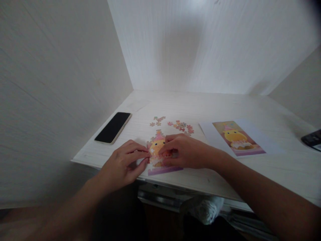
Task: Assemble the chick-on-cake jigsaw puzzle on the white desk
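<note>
A partly joined jigsaw puzzle (157, 145) lies near the table's front edge, showing a yellow cartoon animal in a pink hat above a purple strip. My left hand (127, 162) is at its left edge, thumb and forefinger pinched together; whatever they grip is too small to name. My right hand (184, 150) rests over the puzzle's right side with curled fingers, fingertips on its surface, hiding part of the picture. Whether those fingers hold a piece cannot be made out. Just behind the puzzle lie several loose puzzle pieces (181, 126), with more pieces (157, 120) to their left.
A printed sheet (235, 139) with the same picture lies on the right of the white table (175, 103). On the left is a dark-screened phone (112, 128). A black object (312, 140) sits at the far right. White panels enclose the back and sides.
</note>
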Demonstrator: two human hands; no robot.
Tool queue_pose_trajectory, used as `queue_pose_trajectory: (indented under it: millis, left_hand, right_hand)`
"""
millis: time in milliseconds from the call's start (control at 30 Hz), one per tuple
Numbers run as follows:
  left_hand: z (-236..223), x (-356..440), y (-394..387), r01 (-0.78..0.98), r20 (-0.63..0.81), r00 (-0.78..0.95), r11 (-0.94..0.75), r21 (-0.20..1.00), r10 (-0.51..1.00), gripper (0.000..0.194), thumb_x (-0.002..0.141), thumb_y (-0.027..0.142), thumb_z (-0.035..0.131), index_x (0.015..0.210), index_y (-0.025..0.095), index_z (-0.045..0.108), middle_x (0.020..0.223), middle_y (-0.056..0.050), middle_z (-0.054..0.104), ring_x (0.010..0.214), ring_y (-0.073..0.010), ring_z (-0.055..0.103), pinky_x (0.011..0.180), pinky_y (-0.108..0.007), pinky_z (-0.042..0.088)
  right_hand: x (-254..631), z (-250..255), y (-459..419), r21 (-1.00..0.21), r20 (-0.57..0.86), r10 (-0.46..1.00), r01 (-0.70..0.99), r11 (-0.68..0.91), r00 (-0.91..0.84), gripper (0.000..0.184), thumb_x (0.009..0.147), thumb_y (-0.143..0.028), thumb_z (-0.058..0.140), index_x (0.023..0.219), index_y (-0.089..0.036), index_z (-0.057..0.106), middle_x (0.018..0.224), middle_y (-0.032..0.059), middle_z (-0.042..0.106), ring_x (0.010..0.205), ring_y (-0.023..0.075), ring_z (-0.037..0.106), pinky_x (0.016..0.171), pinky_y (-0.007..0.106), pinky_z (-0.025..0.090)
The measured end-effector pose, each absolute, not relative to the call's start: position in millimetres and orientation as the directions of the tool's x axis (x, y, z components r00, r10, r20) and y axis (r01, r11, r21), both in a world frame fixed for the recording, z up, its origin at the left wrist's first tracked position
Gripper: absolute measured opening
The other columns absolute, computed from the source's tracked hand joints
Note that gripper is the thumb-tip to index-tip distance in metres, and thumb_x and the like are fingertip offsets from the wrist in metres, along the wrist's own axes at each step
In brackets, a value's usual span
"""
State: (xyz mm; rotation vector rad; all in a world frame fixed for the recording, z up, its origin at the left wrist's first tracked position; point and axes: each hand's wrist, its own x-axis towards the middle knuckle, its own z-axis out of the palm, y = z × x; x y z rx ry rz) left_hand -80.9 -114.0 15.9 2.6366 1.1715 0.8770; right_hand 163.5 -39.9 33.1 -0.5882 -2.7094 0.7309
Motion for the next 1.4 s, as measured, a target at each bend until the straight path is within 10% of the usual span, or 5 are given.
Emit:
queue_pose_trajectory:
  millis: [467,733,967,1400]
  left_hand:
    - [12,-78,-117,0.65,0.446,0.61,-0.736,0.192,0.655,0.022,0.084,0.013,0.064,0.105,0.018,0.065,0.104,-0.008,0.064,0.093,-0.0209,0.057,0.082,-0.039,0.047]
    - [24,-88,-121,0.728,0.412,0.453,-0.595,0.34,0.79,0.025,0.088,0.018,0.058,0.114,0.019,0.06,0.109,-0.007,0.063,0.102,-0.0191,0.058,0.091,-0.035,0.047]
    - [21,-102,-122,0.8,0.297,0.319,-0.423,0.425,0.9,0.031,0.088,0.031,0.062,0.118,0.026,0.059,0.104,-0.003,0.065,0.089,-0.016,0.06,0.077,-0.029,0.05]
    - [21,-97,-105,0.791,0.391,0.273,-0.437,0.429,0.879,0.025,0.09,0.024,0.055,0.114,0.021,0.063,0.091,-0.004,0.068,0.067,-0.0126,0.059,0.06,-0.024,0.05]
  right_hand:
    - [163,35,-42,-0.563,0.102,0.472,0.34,0.753,-0.875,0.016,0.09,-0.029,0.064,0.096,-0.019,0.076,0.09,0.0063,0.069,0.081,0.0182,0.059,0.073,0.029,0.04]
    - [163,34,-41,-0.556,0.158,0.508,0.349,0.754,-0.847,0.012,0.087,-0.029,0.067,0.083,-0.019,0.074,0.08,0.0027,0.067,0.072,0.0153,0.056,0.067,0.027,0.038]
    - [171,34,-26,-0.495,0.478,0.662,0.446,0.746,-0.577,0.012,0.089,-0.025,0.063,0.086,-0.018,0.073,0.069,0.0003,0.062,0.06,0.0118,0.052,0.06,0.026,0.036]
    - [202,28,13,-0.597,0.633,0.774,0.613,0.517,-0.036,0.018,0.086,-0.03,0.058,0.088,-0.017,0.07,0.062,0.0011,0.059,0.055,0.0153,0.052,0.057,0.029,0.041]
